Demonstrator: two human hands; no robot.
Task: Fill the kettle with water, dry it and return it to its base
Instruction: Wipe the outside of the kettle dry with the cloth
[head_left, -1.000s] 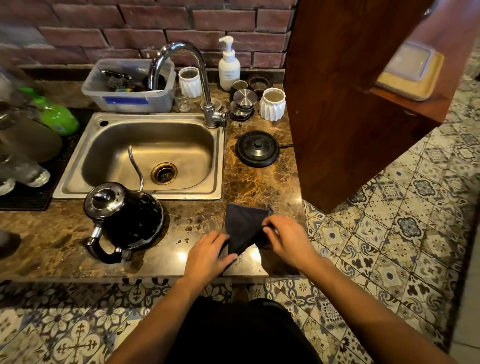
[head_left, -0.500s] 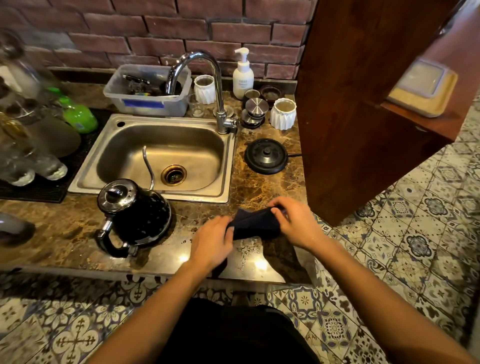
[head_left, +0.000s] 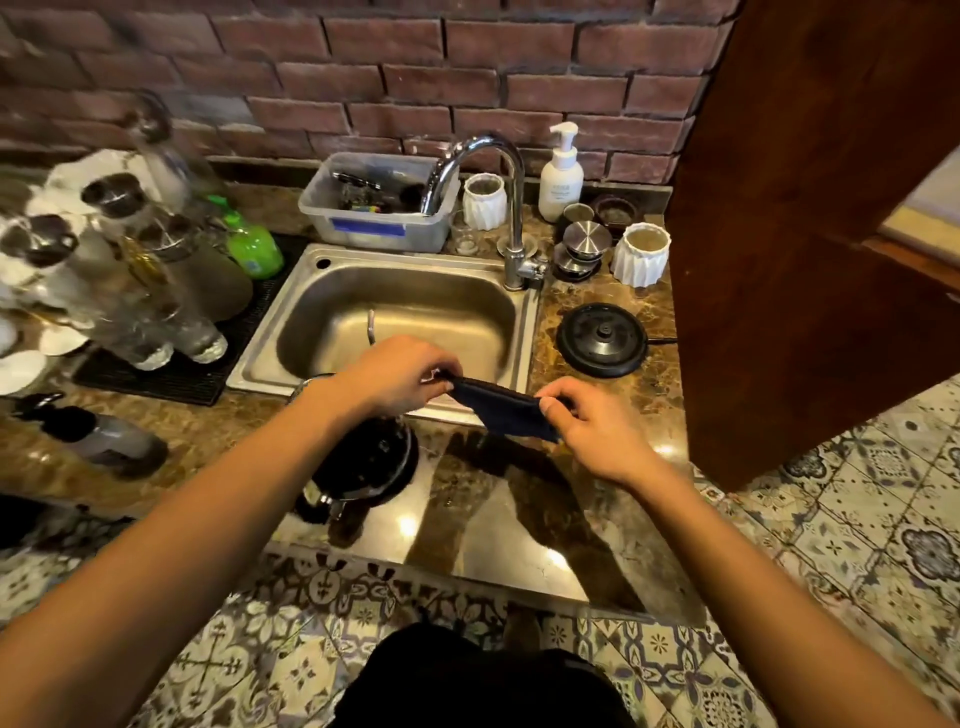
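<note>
A dark blue cloth (head_left: 506, 410) is stretched in the air between my left hand (head_left: 400, 371) and my right hand (head_left: 587, 421), each pinching one end, above the sink's front rim. The black kettle (head_left: 371, 460) stands on the marble counter in front of the sink, mostly hidden under my left forearm; its thin spout (head_left: 371, 327) pokes up behind my left hand. The round black kettle base (head_left: 602, 340) lies bare on the counter right of the steel sink (head_left: 415, 306).
A curved tap (head_left: 511, 208) rises behind the sink, with a soap pump (head_left: 561, 176), white cups (head_left: 641, 254) and a plastic tub (head_left: 374, 208). Glass jars (head_left: 130, 291) crowd a black mat on the left. A wooden panel (head_left: 810, 208) stands at right.
Both hands lifted the cloth off the counter and carried it up and left toward the sink edge, pulling it taut. My left forearm now covers the kettle, which has stayed in place.
</note>
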